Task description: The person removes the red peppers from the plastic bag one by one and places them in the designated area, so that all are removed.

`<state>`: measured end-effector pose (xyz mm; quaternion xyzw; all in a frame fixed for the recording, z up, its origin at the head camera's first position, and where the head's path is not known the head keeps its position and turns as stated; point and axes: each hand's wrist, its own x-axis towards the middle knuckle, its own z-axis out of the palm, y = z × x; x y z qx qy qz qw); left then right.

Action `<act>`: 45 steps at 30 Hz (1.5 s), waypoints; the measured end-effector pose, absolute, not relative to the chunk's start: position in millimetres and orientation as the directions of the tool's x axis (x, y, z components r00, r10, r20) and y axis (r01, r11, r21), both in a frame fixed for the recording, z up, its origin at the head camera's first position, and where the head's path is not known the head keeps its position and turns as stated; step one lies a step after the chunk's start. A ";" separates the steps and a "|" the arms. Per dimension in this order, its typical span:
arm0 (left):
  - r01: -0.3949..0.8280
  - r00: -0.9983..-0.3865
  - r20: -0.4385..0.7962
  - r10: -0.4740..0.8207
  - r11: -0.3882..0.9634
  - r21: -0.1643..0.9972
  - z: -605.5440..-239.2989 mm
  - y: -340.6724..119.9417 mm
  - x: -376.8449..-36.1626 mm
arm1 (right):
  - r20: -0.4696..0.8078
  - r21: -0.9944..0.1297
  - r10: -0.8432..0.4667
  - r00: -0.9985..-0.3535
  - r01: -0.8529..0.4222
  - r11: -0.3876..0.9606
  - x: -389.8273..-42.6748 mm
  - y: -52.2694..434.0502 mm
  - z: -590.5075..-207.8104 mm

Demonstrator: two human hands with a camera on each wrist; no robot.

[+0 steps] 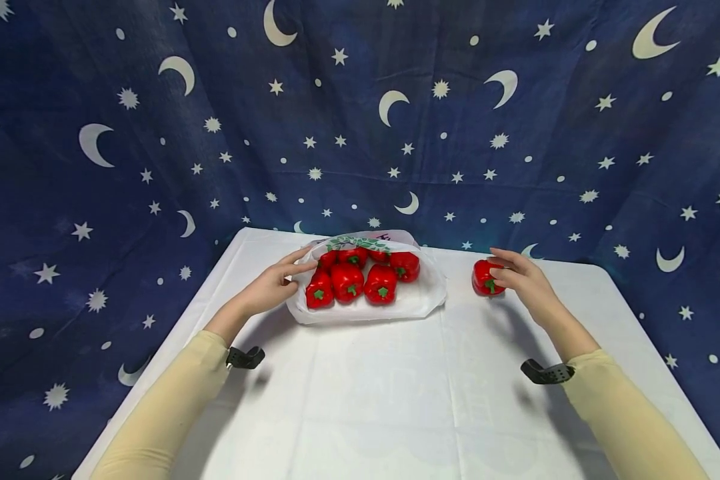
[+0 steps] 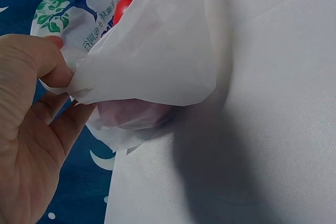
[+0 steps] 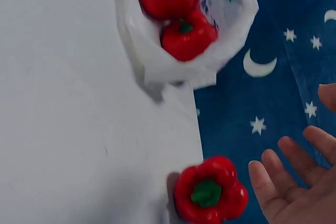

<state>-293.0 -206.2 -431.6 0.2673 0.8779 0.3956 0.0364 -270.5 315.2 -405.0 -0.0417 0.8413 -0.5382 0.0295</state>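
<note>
A white plastic bag [image 1: 417,303] with a green tree print lies open on the white table [image 1: 396,400], with several red bell peppers [image 1: 348,280] inside. My left hand [image 1: 300,270] pinches the bag's left rim; the left wrist view shows thumb and fingers [image 2: 58,72] closed on the bag's film [image 2: 157,51]. One loose red pepper [image 1: 485,279] stands on the table to the right of the bag. My right hand [image 1: 503,267] is right beside it with straight, spread fingers. In the right wrist view the fingertips [image 3: 262,174] sit just clear of the loose pepper [image 3: 210,195].
A dark blue cloth with moons and stars [image 1: 516,133] hangs behind and around the table. The loose pepper stands close to the table's far edge [image 3: 197,129]. Bare white tablecloth stretches in front of the bag toward me.
</note>
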 end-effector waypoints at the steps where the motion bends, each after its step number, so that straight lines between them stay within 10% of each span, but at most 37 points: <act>1: 0.442 -0.854 0.149 0.499 0.543 0.714 -431.5 -206.1 -293.2 | 0.006 -0.912 -0.115 -0.993 -0.053 0.407 -269.1 312.1 -405.3; 17: 0.408 -0.862 0.125 0.492 0.526 0.746 -430.7 -204.0 -291.2 | -0.063 -0.967 -0.399 -0.915 -0.044 0.252 -263.9 237.5 -428.0; 45: 0.430 -0.855 0.149 0.496 0.519 0.738 -429.3 -201.3 -289.4 | -0.591 -0.785 -0.117 -0.798 0.602 -0.144 -293.2 153.2 -437.0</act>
